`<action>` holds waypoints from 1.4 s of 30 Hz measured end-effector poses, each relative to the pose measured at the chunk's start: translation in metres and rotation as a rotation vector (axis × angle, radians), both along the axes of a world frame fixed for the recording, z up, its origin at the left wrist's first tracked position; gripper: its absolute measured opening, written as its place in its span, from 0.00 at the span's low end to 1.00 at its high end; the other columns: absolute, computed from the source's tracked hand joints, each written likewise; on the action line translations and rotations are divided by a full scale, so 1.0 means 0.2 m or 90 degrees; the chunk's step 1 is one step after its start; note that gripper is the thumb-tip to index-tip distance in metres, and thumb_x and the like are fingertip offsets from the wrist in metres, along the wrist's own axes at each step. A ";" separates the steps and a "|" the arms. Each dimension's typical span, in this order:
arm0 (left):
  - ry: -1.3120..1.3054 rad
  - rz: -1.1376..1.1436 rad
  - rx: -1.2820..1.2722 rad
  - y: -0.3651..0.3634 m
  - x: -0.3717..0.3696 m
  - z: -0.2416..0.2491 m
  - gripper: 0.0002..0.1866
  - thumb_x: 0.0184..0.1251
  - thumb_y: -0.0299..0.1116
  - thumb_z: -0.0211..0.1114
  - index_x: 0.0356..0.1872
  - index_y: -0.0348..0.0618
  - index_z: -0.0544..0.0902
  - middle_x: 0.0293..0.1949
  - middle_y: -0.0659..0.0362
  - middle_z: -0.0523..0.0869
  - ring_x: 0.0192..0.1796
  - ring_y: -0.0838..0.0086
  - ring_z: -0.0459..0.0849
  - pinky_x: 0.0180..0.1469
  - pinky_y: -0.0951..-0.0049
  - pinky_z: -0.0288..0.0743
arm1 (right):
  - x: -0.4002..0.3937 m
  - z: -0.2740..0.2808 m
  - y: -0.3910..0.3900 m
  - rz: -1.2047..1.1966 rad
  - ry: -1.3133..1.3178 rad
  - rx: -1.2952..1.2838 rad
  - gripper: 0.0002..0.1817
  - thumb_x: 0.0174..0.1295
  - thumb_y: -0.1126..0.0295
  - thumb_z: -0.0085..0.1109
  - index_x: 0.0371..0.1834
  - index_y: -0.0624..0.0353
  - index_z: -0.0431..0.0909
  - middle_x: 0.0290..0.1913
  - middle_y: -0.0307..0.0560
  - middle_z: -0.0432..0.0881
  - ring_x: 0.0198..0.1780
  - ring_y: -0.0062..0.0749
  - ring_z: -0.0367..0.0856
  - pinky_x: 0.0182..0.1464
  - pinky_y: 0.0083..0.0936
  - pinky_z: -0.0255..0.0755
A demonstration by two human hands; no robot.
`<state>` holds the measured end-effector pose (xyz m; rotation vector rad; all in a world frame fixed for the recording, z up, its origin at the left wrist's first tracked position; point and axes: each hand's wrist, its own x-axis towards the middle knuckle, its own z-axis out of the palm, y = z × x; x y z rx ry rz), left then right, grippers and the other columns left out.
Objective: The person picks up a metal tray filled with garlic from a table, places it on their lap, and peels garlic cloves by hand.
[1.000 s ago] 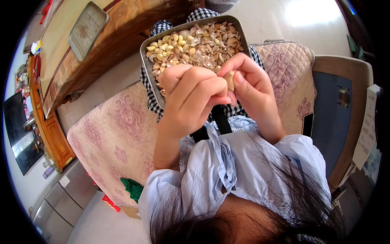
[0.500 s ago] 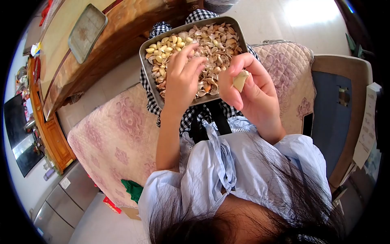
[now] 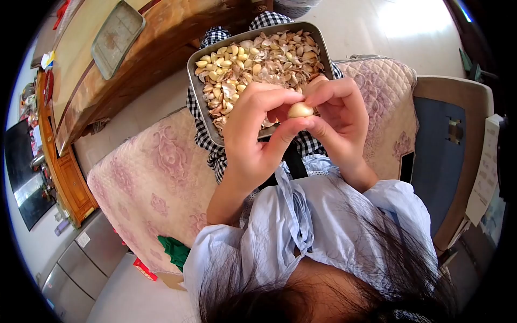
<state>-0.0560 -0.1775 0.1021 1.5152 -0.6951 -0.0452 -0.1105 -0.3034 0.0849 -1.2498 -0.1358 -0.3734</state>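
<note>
A pale garlic clove (image 3: pixel 300 110) is held between the fingertips of both hands, above the near edge of a metal tray (image 3: pixel 194 89). My left hand (image 3: pixel 261 124) pinches the clove from the left, thumb below and index finger above. From the right, my right hand (image 3: pixel 342 118) closes thumb and fingers on the same clove. The tray rests on my lap. Peeled yellowish cloves (image 3: pixel 215 64) lie in its left part, and unpeeled cloves and loose skins (image 3: pixel 285 54) fill its middle and right.
A wooden table (image 3: pixel 156 43) at the upper left bears an empty rectangular tray (image 3: pixel 117 40). A quilted pink cover (image 3: pixel 156 177) lies on the seat around me, with a green cloth (image 3: pixel 175 252) on it. A blue-backed chair (image 3: pixel 439 145) stands at the right.
My left hand has moved right and toward me from over the tray and now meets my right hand at the clove. The clove has turned and sits slightly further left.
</note>
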 end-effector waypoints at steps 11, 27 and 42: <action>0.055 -0.039 -0.142 0.00 -0.01 -0.03 0.14 0.50 0.24 0.66 0.38 0.37 0.75 0.38 0.55 0.74 0.36 0.74 0.74 0.37 0.80 0.69 | 0.00 0.03 0.03 0.084 0.044 0.204 0.13 0.56 0.80 0.53 0.43 0.68 0.65 0.41 0.45 0.72 0.44 0.25 0.73 0.48 0.21 0.69; -0.264 0.129 0.117 0.00 -0.03 0.04 0.11 0.45 0.21 0.68 0.31 0.36 0.76 0.34 0.54 0.77 0.36 0.67 0.77 0.36 0.74 0.73 | 0.00 0.05 0.02 -0.202 -0.055 -0.287 0.11 0.40 0.82 0.64 0.29 0.64 0.74 0.31 0.49 0.79 0.33 0.33 0.79 0.33 0.21 0.71; -0.208 0.166 0.065 0.01 0.01 -0.01 0.04 0.53 0.20 0.61 0.28 0.36 0.74 0.32 0.53 0.77 0.33 0.68 0.76 0.34 0.76 0.70 | -0.04 0.07 0.00 -0.099 -0.030 -0.109 0.12 0.44 0.85 0.63 0.32 0.69 0.72 0.33 0.53 0.78 0.36 0.31 0.78 0.39 0.21 0.72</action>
